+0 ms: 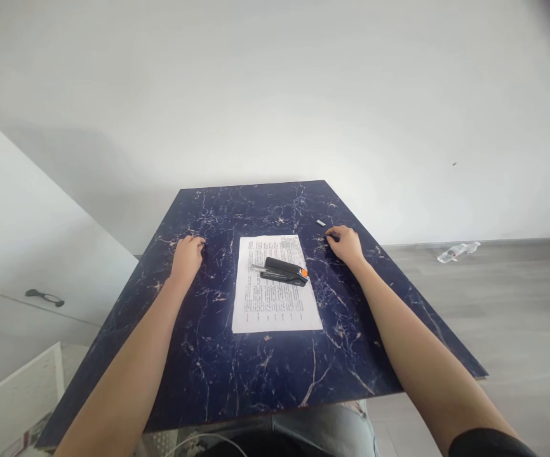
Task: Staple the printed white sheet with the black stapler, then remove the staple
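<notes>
Both hands are rested on the dark marbled surface (pixel 265 374), one on each side of a printed page (pixel 279 322). The left hand (pixel 189 257) is set down with its fingers loosely bent, well apart from the page. The right hand (pixel 344 242) is placed likewise, just beside a small pale strip (pixel 321 223), which is not seen to be touched. No grasped thing can be made out in either hand; whether something small is hidden under the bent fingers cannot be told.

The black stapler (pixel 285 266) is laid on its side, as far as can be judged, across the page, with its orange part (pixel 304 273) near the page's right edge. Its two arms are spread, and a thin metal bar (pixel 258 266) is seen sticking out at the left end.

For good handling, the stapler is best gripped by its black body, since the bar is probably easily bent or knocked. The page is best steadied by a flat palm while the stapler is lifted off, so that the paper is not dragged or creased. The strip is best pinched lightly by its ends, as it could be snapped if squeezed hard.
</notes>
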Demonstrator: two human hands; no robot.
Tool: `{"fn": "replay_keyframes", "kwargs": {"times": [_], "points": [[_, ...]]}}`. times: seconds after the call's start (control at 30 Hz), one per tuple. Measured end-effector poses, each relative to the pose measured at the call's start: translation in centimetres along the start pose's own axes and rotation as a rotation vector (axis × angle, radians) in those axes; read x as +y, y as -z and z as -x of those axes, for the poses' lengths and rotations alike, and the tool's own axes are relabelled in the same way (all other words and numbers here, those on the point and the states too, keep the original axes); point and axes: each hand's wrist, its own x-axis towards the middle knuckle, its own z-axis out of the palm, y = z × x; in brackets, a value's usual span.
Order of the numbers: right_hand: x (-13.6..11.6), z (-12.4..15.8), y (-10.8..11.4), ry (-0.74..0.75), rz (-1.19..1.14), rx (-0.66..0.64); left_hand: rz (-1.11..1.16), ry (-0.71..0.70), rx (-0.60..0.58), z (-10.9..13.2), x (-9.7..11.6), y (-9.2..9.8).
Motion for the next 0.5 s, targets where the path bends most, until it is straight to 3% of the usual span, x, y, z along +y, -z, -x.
{"fn": "replay_keyframes", "kwargs": {"times": [0.13, 0.27, 0.37, 0.5], "points": [[-1.4, 0.4, 0.5, 0.035, -0.019, 0.030, 0.088, 0.059, 0.028, 0.3, 1.0, 0.5], [-5.4, 1.6, 2.0, 0.131, -0.211, 0.057, 0.467, -0.041, 0.130, 2.0, 5.3, 2.0], [-9.0, 3.0, 3.3, 0.249, -0.457, -0.187, 0.684, -0.203, 0.062, 4.0, 9.5, 2.5], [-12.7, 5.0, 3.6, 0.444, -0.504, -0.480, 0.655, -0.398, 0.002, 5.6, 12.5, 2.0]]}}
